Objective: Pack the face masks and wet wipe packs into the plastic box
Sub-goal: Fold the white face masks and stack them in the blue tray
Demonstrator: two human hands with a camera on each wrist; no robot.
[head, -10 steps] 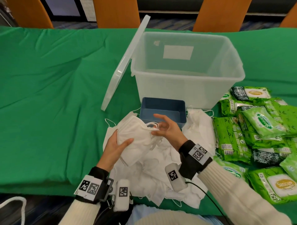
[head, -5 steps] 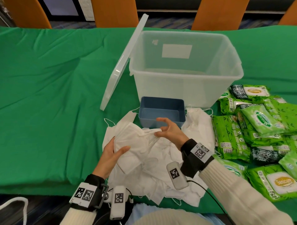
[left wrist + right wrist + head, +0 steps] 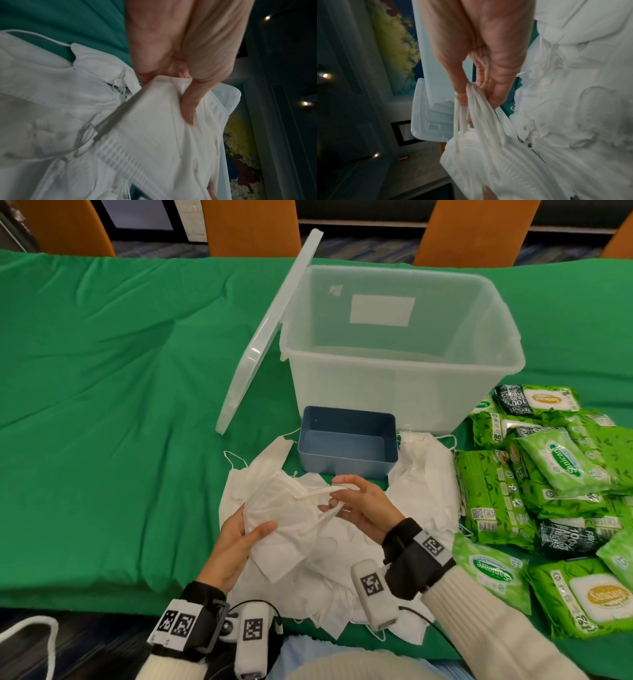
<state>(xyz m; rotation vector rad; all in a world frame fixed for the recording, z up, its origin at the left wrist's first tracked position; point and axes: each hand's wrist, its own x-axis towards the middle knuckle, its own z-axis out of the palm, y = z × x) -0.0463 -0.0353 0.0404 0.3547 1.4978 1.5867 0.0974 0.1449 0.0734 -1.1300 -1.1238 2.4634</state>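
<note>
Both hands work one stack of face masks [image 3: 284, 522] above the white mask pile [image 3: 342, 577] on the green-clothed tabletop [image 3: 120, 405]: the left hand [image 3: 236, 546] grips the stack's edge, thumb on top, while the right hand [image 3: 363, 508] pinches its ear loops [image 3: 471, 108]. Gathering the loops against the stack should stop snags on the pile when it lifts. The masks are soft, pleated fabric with thin elastic cords. Beyond them stands the clear, rigid plastic box [image 3: 394, 378], open, with glossy green wet wipe packs [image 3: 548, 474] piled to its right.
</note>
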